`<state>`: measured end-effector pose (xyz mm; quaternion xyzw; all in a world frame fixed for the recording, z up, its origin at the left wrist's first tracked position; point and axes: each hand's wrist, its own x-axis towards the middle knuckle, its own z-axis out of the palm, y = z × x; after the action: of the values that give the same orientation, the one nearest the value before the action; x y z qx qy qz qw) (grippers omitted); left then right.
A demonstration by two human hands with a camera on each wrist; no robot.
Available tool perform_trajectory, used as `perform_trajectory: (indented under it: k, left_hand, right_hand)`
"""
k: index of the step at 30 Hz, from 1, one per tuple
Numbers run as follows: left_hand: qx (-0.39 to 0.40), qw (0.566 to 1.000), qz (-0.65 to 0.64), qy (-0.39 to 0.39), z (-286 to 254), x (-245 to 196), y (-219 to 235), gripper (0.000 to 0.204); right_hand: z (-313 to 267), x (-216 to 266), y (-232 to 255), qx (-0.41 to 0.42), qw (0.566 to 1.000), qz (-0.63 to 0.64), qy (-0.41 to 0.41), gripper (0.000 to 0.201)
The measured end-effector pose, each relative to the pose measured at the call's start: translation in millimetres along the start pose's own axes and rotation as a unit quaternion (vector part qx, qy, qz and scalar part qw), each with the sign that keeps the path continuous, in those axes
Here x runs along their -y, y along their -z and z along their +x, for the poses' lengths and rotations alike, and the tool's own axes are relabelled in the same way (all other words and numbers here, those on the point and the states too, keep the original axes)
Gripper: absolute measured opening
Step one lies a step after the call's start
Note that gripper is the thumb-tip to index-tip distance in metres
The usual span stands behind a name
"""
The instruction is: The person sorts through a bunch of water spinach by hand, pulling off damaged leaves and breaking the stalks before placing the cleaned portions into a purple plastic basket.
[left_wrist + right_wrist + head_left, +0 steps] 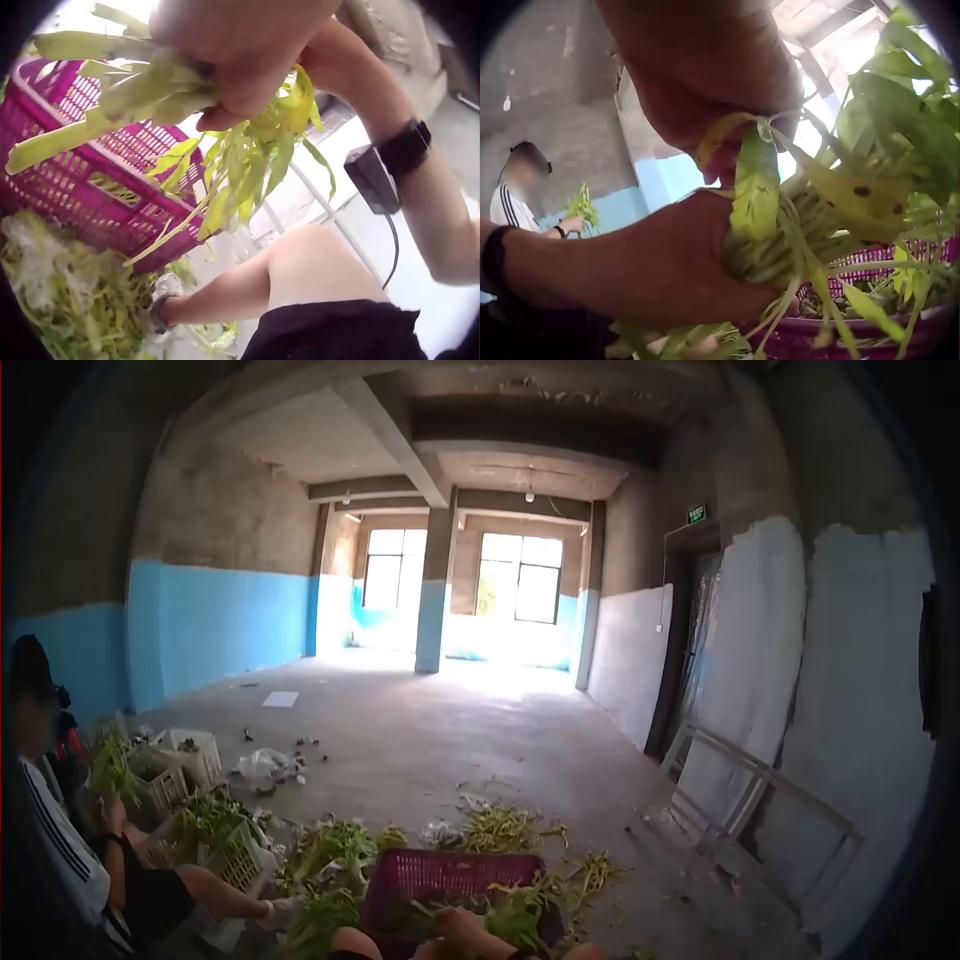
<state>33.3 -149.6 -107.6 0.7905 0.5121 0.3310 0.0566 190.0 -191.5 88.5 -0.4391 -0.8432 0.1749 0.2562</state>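
My left hand (682, 259) grips a thick bundle of leafy greens (817, 240), its fingers round the pale stems. In the left wrist view, the cut stem ends (52, 142) stick out to the left and leaves hang below. From above, my right hand (712, 82) meets the bundle, its curled fingers at a thin stem with a yellowing, spotted leaf (862, 199); the fingertips are partly hidden. Both hands are over a magenta plastic crate (455, 870), which has greens inside.
Loose greens (340, 845) lie in heaps round the crate on the concrete floor. To the left a seated person (70, 860) holds greens beside white crates (195, 755). A plastic bag (268, 764) lies farther off. A frame (750, 790) leans at the right wall.
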Motion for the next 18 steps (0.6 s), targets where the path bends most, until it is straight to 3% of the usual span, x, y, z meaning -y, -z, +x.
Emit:
perform_trajectory:
  k: [1, 2, 3, 4, 5, 6, 7, 8, 9, 10, 12, 14, 15, 16, 17, 18]
  left_hand:
    - [-0.052, 0.988, -0.147, 0.016, -37.9, -35.3, -17.8, 0.01]
    - [-0.037, 0.985, -0.167, 0.036, -62.3, -60.4, -23.1, 0.01]
    - [0.108, 0.98, -0.113, 0.126, -84.5, -100.3, -25.7, 0.031]
    - [0.246, 0.951, -0.027, 0.183, -80.6, -102.4, -10.8, 0.067]
    - [0.161, 0.974, -0.077, 0.139, -104.7, -110.4, -7.5, 0.06]
    - [0.16, 0.975, -0.075, 0.135, -114.8, -112.6, -13.5, 0.06]
    - [0.088, 0.946, -0.264, 0.165, -123.6, -115.8, -22.0, 0.055]
    - [0.009, 0.877, -0.44, 0.191, -124.7, -112.1, -27.0, 0.05]
    - [0.0, 0.874, -0.444, 0.195, -123.8, -110.5, -29.1, 0.05]
    - [-0.016, 0.868, -0.468, 0.167, -122.0, -109.8, -31.0, 0.049]
    - [-0.043, 0.85, -0.511, 0.119, -116.9, -109.3, -35.2, 0.047]
    - [-0.062, 0.826, -0.552, 0.101, -111.1, -110.6, -38.9, 0.045]
    - [-0.062, 0.81, -0.572, 0.11, -108.0, -111.8, -40.3, 0.044]
    - [-0.053, 0.794, -0.591, 0.132, -104.3, -114.5, -39.7, 0.043]
    - [-0.015, 0.765, -0.609, 0.211, -100.4, -117.4, -38.5, 0.043]
    - [-0.006, 0.746, -0.625, 0.23, -97.2, -119.6, -38.5, 0.042]
  right_hand:
    - [-26.6, -17.5, -11.3, 0.03, 0.999, -0.001, -0.019, 0.02]
    - [-40.3, -41.6, -20.4, -0.014, 0.999, -0.016, 0.026, 0.023]
    - [-78.4, -65.8, -21.5, -0.047, 0.996, -0.039, 0.066, 0.028]
    - [-89.0, -55.9, -3.3, -0.047, 0.997, -0.041, 0.054, 0.028]
    - [-105.7, -33.9, 27.6, -0.123, 0.992, 0.029, -0.018, 0.026]
    - [-107.4, -22.3, 46.6, -0.2, 0.971, 0.1, -0.078, 0.024]
    - [-109.6, -30.9, 53.3, -0.205, 0.971, 0.1, -0.078, 0.024]
    - [-111.4, -42.8, 59.2, -0.287, 0.938, 0.193, -0.025, 0.021]
    - [-115.0, -55.7, 67.4, -0.354, 0.892, 0.28, 0.027, 0.018]
    - [-124.3, -54.2, 82.8, -0.342, 0.898, 0.277, 0.027, 0.018]
    - [-148.9, -39.7, 110.9, -0.283, 0.934, 0.182, -0.123, 0.011]
    - [-161.9, -100.4, 73.3, -0.3, 0.928, 0.204, -0.081, 0.015]
    - [-171.3, -87.7, 76.5, -0.277, 0.941, 0.173, -0.09, 0.02]
    - [-180.7, -98.7, 46.7, -0.251, 0.917, 0.277, -0.137, 0.024]
    - [-200.6, -52.5, 41.0, -0.18, 0.86, 0.461, -0.123, 0.035]
    - [-207.2, -70.8, 15.6, -0.131, 0.905, 0.387, -0.117, 0.046]
